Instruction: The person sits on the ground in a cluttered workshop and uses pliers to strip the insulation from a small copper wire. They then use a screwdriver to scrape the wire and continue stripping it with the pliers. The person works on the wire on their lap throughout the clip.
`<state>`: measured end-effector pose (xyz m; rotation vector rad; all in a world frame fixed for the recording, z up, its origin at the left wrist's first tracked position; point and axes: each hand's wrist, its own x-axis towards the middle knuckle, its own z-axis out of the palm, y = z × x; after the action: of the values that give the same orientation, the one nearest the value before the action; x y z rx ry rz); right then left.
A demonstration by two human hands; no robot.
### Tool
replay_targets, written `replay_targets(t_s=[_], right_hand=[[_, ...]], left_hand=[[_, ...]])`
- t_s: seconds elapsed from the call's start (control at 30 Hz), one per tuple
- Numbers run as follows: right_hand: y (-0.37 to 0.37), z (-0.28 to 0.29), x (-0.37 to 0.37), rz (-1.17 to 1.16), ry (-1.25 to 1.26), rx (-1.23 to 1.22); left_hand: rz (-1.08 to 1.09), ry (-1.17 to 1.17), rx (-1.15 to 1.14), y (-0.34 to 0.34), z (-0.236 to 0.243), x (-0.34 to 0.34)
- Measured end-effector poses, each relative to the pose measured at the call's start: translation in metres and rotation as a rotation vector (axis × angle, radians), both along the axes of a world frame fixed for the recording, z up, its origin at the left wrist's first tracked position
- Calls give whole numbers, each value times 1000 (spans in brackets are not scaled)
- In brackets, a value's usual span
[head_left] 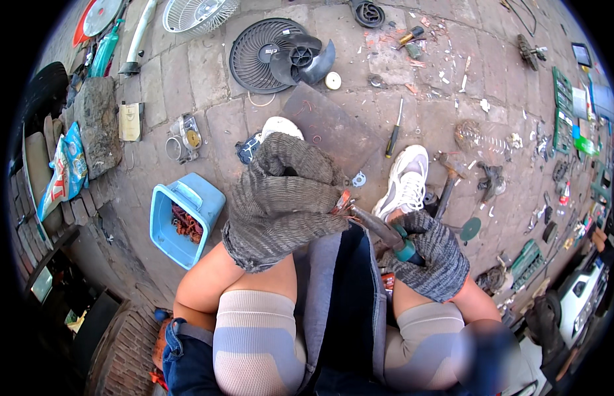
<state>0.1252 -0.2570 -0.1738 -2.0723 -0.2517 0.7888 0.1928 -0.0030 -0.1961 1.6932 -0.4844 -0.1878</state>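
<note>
My left hand [280, 198], in a grey knitted glove, is closed on a small bundle of copper wire [343, 202] that pokes out at its fingertips. My right hand [431, 257], gloved the same way, grips a pair of pliers [381, 229] with green handles. The pliers' jaws reach left to the copper wire and appear to touch it; whether they bite on it I cannot tell. Both hands are held above my lap, between my knees. Left of my left hand stands a light blue plastic bucket [213, 203] with reddish copper wire [187, 223] inside.
A flat metal plate [330, 125] lies on the paving beyond my shoes. Near it are a screwdriver [394, 129], a hammer [447, 191] and a black fan grille with blades [260, 59]. A stone block [99, 122] sits at left, a green tool case [561, 109] at right.
</note>
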Motion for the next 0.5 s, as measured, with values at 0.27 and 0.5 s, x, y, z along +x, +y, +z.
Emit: replay_targets(t_s=[0.27, 0.5], right_hand=[[1, -1, 1, -170, 138, 97], [3, -5, 10, -276, 161, 200]], left_hand=[[34, 31, 24, 0, -1, -2], [-18, 21, -7, 1, -9, 3]])
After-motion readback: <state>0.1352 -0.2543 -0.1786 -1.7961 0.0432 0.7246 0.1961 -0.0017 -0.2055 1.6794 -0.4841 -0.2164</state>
